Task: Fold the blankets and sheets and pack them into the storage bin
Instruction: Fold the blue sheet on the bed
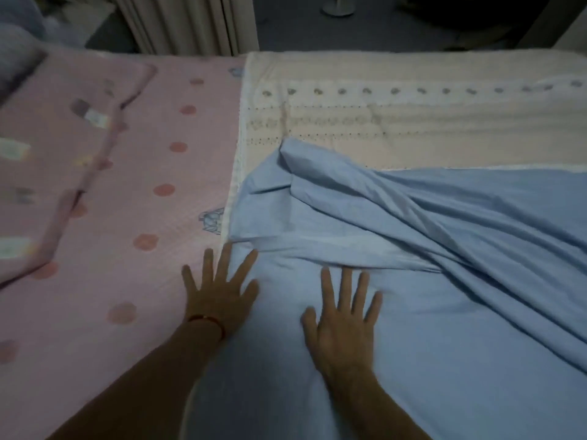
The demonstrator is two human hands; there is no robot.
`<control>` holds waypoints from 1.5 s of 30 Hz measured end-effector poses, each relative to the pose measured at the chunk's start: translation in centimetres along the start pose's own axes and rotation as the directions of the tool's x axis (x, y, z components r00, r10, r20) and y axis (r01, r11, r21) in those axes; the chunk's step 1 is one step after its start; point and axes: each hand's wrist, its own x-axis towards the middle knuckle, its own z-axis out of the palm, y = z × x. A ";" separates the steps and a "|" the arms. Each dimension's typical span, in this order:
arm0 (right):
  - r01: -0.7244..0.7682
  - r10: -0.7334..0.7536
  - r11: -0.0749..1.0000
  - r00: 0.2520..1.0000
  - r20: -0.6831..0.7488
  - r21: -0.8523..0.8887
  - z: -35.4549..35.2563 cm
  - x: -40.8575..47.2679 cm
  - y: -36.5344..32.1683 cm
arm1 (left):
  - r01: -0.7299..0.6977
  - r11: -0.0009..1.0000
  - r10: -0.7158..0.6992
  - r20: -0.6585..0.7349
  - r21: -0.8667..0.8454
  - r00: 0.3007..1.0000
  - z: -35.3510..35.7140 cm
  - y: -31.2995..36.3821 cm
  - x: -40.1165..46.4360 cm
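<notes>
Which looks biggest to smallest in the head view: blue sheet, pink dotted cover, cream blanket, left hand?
1. blue sheet and pink dotted cover: alike in area, both cut off by the frame, so unranked.
2. cream blanket, farther away.
3. left hand.

Both hands lie flat with fingers spread at lower centre: the left hand (219,293) straddles the edge between a pink dotted quilted bedcover (133,217) and a rumpled light-blue cotton sheet (444,281), the right hand (343,315) on the sheet. A cream patterned blanket (413,115) spans the upper right.

A home bedroom: bed (133,198), curtains (190,23).
</notes>
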 end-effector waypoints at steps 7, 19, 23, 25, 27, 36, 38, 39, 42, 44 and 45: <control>-0.004 -0.007 0.993 0.996 -0.090 -0.120 2.3 1.0 0.2 | -0.102 0.992 0.113 -0.161 0.074 0.980 4.0 -1.7 2.6; -0.067 0.066 0.978 0.998 -0.010 -0.197 2.1 1.6 -0.5 | -0.083 0.995 0.082 0.021 0.056 0.996 3.0 -1.8 2.7; -0.084 0.084 0.977 0.996 -0.011 -0.195 1.9 1.3 -0.7 | -0.099 0.995 0.098 0.025 0.016 0.995 3.0 -1.8 2.5; -0.086 0.085 0.975 0.996 -0.015 -0.203 2.0 1.5 -0.8 | -0.095 0.995 0.095 0.012 0.017 0.995 3.0 -1.7 2.6; -0.084 0.086 0.977 0.996 0.001 -0.198 1.9 1.2 -1.0 | -0.080 0.997 0.080 0.020 0.016 0.997 2.9 -1.7 2.5; -0.061 0.076 0.988 0.992 -0.101 0.143 -1.5 0.8 -0.3 | -0.064 0.998 0.062 -0.067 -0.027 0.996 3.1 -1.4 2.5; -0.254 0.313 0.934 0.920 -0.236 0.250 -3.5 1.4 2.7 | -0.060 0.998 0.058 -0.072 -0.024 0.996 3.1 -1.1 2.5; -0.409 0.468 0.880 0.834 -0.291 0.242 -4.2 2.8 4.6 | -0.058 0.998 0.056 -0.076 -0.021 0.995 3.1 -1.0 2.6; -0.574 0.574 0.813 0.759 -0.306 0.101 -4.6 9.2 7.9 | -0.054 0.998 0.052 -0.064 -0.036 0.997 3.3 -1.3 2.7; -0.478 0.462 0.878 0.845 -0.270 0.004 -4.8 12.4 7.9 | -0.054 0.998 0.052 -0.070 -0.039 0.996 3.3 -1.2 2.6; -0.430 0.406 0.902 0.876 -0.261 -0.041 -5.1 13.1 7.7 | -0.053 0.998 0.050 -0.079 -0.038 0.996 3.4 -1.2 2.6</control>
